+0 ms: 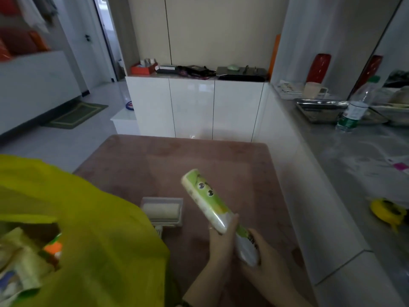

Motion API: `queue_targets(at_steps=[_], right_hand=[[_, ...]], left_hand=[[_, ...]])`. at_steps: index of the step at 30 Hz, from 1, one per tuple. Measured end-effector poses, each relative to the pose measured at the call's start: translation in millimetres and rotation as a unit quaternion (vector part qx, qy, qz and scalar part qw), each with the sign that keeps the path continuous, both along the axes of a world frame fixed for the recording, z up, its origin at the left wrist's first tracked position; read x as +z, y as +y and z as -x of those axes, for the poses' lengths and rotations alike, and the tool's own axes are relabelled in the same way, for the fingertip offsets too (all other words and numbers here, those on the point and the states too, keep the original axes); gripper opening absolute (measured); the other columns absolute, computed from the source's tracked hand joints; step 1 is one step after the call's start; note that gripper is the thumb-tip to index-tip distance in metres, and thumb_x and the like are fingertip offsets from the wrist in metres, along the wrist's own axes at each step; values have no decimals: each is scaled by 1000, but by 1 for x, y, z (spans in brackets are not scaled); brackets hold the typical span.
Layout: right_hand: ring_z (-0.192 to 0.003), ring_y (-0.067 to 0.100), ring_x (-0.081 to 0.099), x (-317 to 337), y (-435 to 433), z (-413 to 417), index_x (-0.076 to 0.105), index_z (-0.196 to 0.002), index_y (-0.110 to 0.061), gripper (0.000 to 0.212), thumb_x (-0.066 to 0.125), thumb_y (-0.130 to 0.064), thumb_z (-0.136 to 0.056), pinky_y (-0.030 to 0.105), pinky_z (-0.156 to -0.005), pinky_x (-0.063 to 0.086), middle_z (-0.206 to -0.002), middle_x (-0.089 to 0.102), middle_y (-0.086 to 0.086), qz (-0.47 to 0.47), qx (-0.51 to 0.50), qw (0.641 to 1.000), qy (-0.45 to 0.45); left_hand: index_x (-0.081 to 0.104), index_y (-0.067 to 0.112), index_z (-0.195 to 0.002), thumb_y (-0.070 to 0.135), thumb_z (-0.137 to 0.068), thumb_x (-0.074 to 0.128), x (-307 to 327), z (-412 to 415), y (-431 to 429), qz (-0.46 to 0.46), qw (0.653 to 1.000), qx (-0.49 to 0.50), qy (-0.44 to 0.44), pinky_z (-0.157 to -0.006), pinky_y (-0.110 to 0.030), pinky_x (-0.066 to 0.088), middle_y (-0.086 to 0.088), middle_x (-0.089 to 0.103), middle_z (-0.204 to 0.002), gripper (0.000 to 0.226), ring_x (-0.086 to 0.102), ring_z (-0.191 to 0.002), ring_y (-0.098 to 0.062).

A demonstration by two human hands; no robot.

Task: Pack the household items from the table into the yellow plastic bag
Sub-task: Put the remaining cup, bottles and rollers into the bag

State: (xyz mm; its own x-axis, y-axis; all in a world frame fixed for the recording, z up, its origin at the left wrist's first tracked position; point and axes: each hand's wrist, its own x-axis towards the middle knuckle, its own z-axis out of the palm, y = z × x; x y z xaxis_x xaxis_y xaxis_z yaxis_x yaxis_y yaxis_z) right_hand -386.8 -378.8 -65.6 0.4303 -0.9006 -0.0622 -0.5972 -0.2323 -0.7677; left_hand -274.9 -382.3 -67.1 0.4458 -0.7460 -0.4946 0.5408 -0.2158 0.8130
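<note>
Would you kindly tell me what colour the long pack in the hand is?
The pack is light green and white, with cartoon eyes; head view.

yellow bag [99,251], green-white cartoon-eyed pack [208,200], pink table [199,156]

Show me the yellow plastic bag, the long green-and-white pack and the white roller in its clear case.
Yellow plastic bag [99,229]: head view, on its front wall.
Long green-and-white pack [209,201]: head view, on its printed middle.
White roller in clear case [162,210]: head view, on the roll.
</note>
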Motion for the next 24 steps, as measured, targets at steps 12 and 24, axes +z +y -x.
queue_targets(at_steps=[12,24], right_hand=[[-77,-23,56,221,105,-51,44,-97,-46,53,74,-14,-69,7,-65,49,-87,60,-25,172,13,951,-257],[-83,-9,63,363,229,-222,43,-111,-19,35,65,-21,-84,13,-74,50,-98,61,-13,233,114,843,-472]], left_hand=[[50,24,-97,23,-78,71,250,-33,120,309,927,-64,-205,-57,-9,51,10,57,-80,28,60,-67,2],[36,21,-139,55,-92,26,356,-250,283,229,703,42,-672,-103,-27,33,-2,48,-138,58,44,-128,-16]])
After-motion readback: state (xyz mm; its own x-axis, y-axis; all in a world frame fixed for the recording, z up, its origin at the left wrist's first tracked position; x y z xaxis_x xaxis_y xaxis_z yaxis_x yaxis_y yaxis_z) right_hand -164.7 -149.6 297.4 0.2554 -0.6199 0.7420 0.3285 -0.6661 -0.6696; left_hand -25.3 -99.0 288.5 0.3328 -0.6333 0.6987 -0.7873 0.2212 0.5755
